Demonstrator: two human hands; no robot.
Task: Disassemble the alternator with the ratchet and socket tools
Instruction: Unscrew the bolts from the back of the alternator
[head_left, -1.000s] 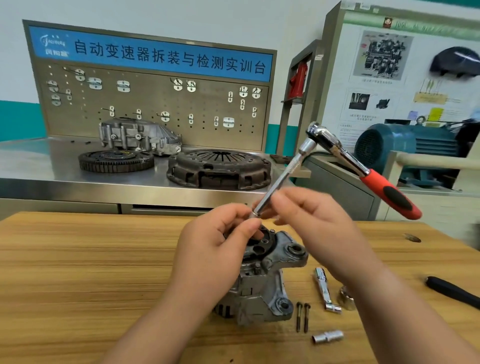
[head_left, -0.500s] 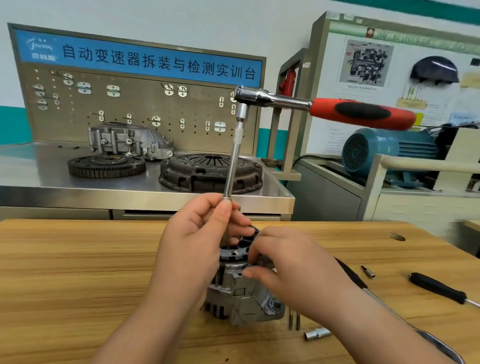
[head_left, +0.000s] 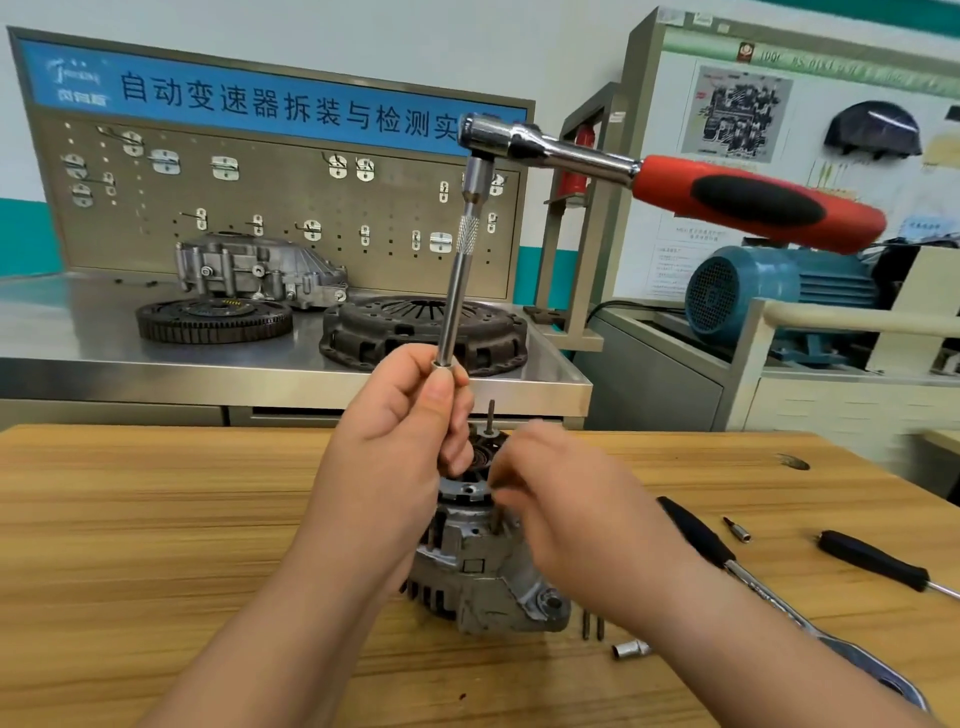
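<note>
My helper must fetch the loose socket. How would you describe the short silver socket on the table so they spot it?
Find the grey metal alternator standing on the wooden table. At its base on the right lie two thin dark screws; the short silver socket lies on its side just nearer the camera. It alone is a shiny hollow cylinder.

This is an automotive training workshop. A metal pegboard with tool hooks fills the upper left of the frame under a blue banner of Chinese lettering. Below it a steel bench carries a toothed flywheel, a clutch cover and a cast housing. At right stand a blue electric motor and a diagram board. In the foreground a ratchet is up over the wooden desk, where a socket and screwdrivers lie.
</note>
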